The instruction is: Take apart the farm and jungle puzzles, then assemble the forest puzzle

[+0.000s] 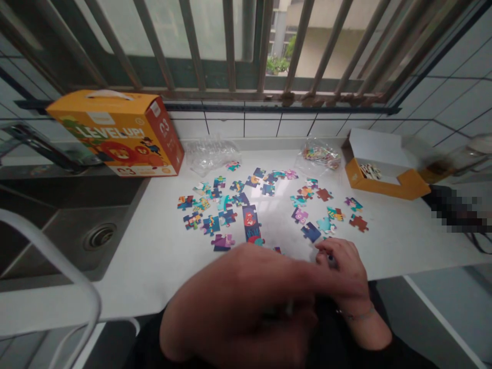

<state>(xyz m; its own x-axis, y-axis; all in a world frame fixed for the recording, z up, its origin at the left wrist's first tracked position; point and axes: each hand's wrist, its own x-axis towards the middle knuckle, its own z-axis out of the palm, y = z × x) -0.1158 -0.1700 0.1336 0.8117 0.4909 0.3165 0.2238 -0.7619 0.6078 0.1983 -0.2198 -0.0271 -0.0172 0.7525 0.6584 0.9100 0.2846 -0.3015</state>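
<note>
Here's your left hand [249,297], large and blurred right below the camera, fingers curled over toward the right; whether they're closed on anything, you can't tell from here. Just beyond it on the right, your right hand [344,261] has its fingers bent inward, a small dark patch showing by the tips, and you can't tell if that's a held piece. Far of your left hand lies the joined puzzle strip [249,220], with loose puzzle pieces [310,232] scattered to its left, right and far side. They look like light, stiff card, probably a bit slick on the printed face, so pinch a piece by opposite sides of its body and spare the knobs, which could crease. The strip may part at its seams: slide it flat, fingers spread. Watch the near edge of the white counter [154,246], close under your hands, and the sink [69,220] dropping away on the left. Your widest sliding room is between sink and pieces; a smaller pocket sits right of the strip.
</note>
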